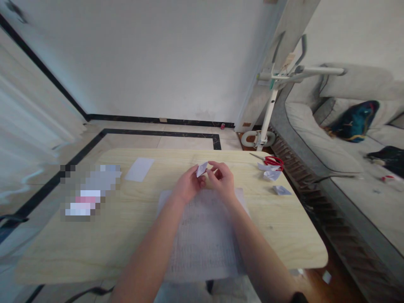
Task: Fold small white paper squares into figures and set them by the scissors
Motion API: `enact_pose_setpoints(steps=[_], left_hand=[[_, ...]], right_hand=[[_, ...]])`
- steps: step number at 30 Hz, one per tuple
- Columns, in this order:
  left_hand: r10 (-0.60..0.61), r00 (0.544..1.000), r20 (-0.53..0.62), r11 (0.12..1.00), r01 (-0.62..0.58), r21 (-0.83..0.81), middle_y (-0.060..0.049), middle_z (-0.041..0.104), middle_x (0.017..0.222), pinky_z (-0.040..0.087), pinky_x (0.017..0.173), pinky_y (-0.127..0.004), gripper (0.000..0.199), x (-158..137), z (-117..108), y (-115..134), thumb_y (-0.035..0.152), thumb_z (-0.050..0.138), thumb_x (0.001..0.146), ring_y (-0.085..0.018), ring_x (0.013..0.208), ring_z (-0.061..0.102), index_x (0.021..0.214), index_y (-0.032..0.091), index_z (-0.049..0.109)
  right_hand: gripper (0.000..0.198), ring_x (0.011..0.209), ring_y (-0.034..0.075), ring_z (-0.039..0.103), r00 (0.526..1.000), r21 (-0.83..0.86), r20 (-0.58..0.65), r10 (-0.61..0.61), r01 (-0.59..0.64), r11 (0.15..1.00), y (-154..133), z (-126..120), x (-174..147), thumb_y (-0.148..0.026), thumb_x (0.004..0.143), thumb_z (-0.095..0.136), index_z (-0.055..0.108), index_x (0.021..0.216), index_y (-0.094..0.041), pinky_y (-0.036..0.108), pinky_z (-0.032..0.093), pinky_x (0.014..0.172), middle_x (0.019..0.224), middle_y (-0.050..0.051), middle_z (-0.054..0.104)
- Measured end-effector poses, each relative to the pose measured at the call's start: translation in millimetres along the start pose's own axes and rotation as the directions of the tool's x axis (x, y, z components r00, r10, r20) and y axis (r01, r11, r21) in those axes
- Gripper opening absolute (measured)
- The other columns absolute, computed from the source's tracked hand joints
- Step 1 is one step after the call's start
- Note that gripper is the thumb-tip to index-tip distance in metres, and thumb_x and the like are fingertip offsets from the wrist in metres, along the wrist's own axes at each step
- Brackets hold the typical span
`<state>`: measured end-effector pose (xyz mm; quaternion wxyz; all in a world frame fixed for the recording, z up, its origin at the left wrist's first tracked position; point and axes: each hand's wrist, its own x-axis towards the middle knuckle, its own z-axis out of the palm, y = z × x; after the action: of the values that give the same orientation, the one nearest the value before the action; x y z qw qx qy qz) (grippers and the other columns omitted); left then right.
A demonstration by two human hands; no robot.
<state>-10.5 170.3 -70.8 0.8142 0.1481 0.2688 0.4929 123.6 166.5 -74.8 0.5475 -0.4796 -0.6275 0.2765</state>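
Observation:
A small folded piece of white paper (202,169) is held up between my two hands, above the far edge of a large printed sheet. My left hand (188,185) grips it from the left with the fingers closed. From the right, my right hand (222,179) pinches the paper's edge between thumb and fingers. The large sheet (205,235) lies flat on the table under my forearms, its print too faint to read. Part of the folded paper is hidden behind my fingers.
On the pale wooden table (135,235), a blank white sheet (139,169) lies at the back left, near a blurred-out item (94,189). Red-handled scissors (274,161), paper scraps (269,172) and a folded paper piece (282,190) lie at the right. A grey sofa (315,139) stands beyond.

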Motion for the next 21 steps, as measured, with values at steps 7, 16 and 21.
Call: enact_pose_setpoints(steps=[7, 16, 21], left_hand=[[-0.041, 0.999, 0.006, 0.997, 0.041, -0.062, -0.005, 0.060, 0.066, 0.047, 0.051, -0.023, 0.028, 4, -6, 0, 0.032, 0.044, 0.090, -0.012, 0.054, 0.055, 0.089, 0.010, 0.063], [-0.030, 1.000, 0.004, 0.999, 0.030, -0.022, -0.005, 0.060, 0.067, 0.046, 0.052, -0.025, 0.022, 6, -7, -2, 0.031, 0.051, 0.085, -0.012, 0.053, 0.055, 0.084, 0.012, 0.061], [-0.005, 0.999, -0.032, 1.000, 0.006, 0.025, -0.005, 0.062, 0.070, 0.044, 0.050, -0.024, 0.020, 7, -4, -4, 0.031, 0.053, 0.084, -0.012, 0.054, 0.055, 0.082, 0.013, 0.061]], right_hand=[[0.019, 0.057, 0.009, 0.047, 0.991, -0.094, -0.010, -0.130, 0.128, 0.987, -5, 1, -3, -0.021, 0.078, 0.059, 0.068, 0.095, -0.021, 0.025, 0.043, 0.051, 0.088, 0.004, 0.053], [0.016, 0.094, 0.021, 0.056, 0.986, -0.167, -0.036, -0.164, 0.156, 0.974, -1, 1, -3, -0.024, 0.080, 0.060, 0.071, 0.091, -0.025, 0.037, 0.051, 0.076, 0.102, 0.008, 0.054], [0.013, 0.091, 0.020, 0.057, 0.987, -0.148, -0.066, -0.143, 0.132, 0.980, 4, 2, -1, -0.024, 0.079, 0.061, 0.072, 0.087, -0.024, 0.037, 0.050, 0.078, 0.097, 0.007, 0.055]])
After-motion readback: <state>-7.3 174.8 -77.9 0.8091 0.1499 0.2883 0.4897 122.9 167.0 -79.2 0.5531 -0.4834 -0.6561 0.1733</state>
